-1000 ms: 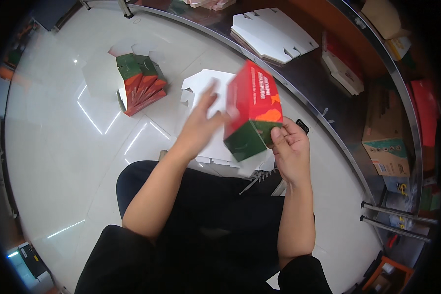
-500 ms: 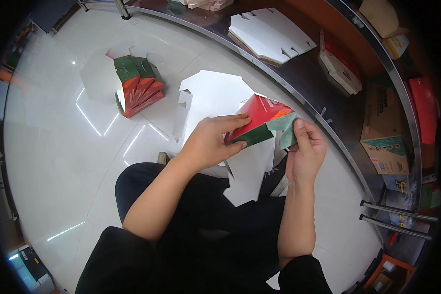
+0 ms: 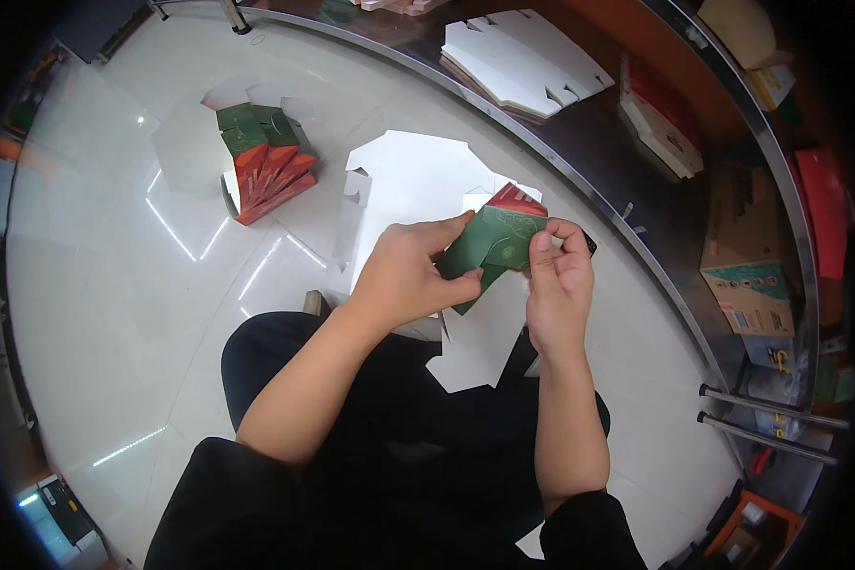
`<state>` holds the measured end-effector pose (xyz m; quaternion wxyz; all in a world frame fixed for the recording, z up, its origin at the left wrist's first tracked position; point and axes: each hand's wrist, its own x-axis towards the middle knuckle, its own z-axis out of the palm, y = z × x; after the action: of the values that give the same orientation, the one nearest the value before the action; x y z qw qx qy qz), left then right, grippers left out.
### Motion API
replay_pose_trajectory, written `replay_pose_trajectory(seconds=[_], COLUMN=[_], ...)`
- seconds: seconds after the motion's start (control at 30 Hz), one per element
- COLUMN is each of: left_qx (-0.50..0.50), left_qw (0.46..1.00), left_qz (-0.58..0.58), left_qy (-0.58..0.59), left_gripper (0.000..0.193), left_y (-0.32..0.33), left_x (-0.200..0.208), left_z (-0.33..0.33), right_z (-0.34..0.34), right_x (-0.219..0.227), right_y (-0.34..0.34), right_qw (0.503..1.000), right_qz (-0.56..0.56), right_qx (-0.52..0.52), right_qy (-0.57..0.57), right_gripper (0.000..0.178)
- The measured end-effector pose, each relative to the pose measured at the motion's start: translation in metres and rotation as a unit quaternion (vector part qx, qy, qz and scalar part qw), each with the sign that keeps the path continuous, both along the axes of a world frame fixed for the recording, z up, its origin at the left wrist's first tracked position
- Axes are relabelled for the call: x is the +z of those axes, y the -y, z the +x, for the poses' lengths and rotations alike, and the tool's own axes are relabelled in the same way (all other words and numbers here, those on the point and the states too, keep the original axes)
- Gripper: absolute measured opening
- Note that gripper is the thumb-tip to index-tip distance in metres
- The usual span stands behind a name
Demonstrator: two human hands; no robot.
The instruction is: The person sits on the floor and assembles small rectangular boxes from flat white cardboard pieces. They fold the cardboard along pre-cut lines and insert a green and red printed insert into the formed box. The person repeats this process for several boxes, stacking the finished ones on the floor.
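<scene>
Between my hands is a small red and green cardboard box, its green flap side turned toward me. My left hand grips its left side, with the thumb and fingers on opposite edges. At the right edge, the thumb and fingers of my right hand pinch a green flap. Below and behind the box lie flat white cardboard blanks, one piece reaching down over my lap. My fingers hide part of the box.
On the floor at left stands a cluster of red and green folded boxes. A metal-edged shelf curves along the right, bearing a stack of white blanks, more flat cartons and a brown cardboard box. Two metal rails jut out at lower right.
My right hand has moved left, bringing the green flap across the box's open end. The box has turned so its green side faces me and less red shows.
</scene>
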<state>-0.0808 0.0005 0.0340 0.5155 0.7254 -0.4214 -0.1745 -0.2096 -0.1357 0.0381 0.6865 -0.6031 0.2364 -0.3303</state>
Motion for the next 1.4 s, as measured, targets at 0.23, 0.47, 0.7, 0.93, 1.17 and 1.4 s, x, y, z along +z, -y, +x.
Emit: replay_pose_trajectory(seconds=[0.23, 0.47, 0.7, 0.93, 1.17, 1.4], left_qx=[0.060, 0.064, -0.052, 0.081, 0.060, -0.025], left_qw=[0.995, 0.995, 0.993, 0.937, 0.967, 0.997], left_qz=[-0.075, -0.071, 0.082, -0.092, -0.111, 0.009], left_qy=[0.019, -0.028, -0.060, -0.327, -0.220, -0.078], left_gripper=[0.064, 0.067, 0.085, 0.072, 0.071, 0.072], left_y=[0.002, 0.004, -0.001, -0.007, -0.004, -0.012], left_x=[-0.006, -0.015, 0.017, 0.009, 0.015, 0.013], left_z=[-0.011, -0.002, 0.007, 0.023, 0.019, 0.017], right_z=[-0.002, 0.007, -0.001, -0.007, -0.002, 0.000], right_x=[-0.013, -0.005, -0.012, 0.010, -0.010, -0.007], right_y=[-0.006, -0.020, -0.004, -0.008, -0.006, -0.015], right_qw=[0.983, 0.999, 0.984, 0.921, 0.956, 0.918], right_qz=[-0.154, 0.014, -0.154, -0.295, -0.162, -0.338], right_qx=[-0.094, -0.034, 0.006, 0.224, 0.116, 0.084], right_qy=[0.039, -0.028, -0.086, -0.120, -0.213, -0.192], right_gripper=[0.032, 0.018, 0.018, 0.020, 0.018, 0.019])
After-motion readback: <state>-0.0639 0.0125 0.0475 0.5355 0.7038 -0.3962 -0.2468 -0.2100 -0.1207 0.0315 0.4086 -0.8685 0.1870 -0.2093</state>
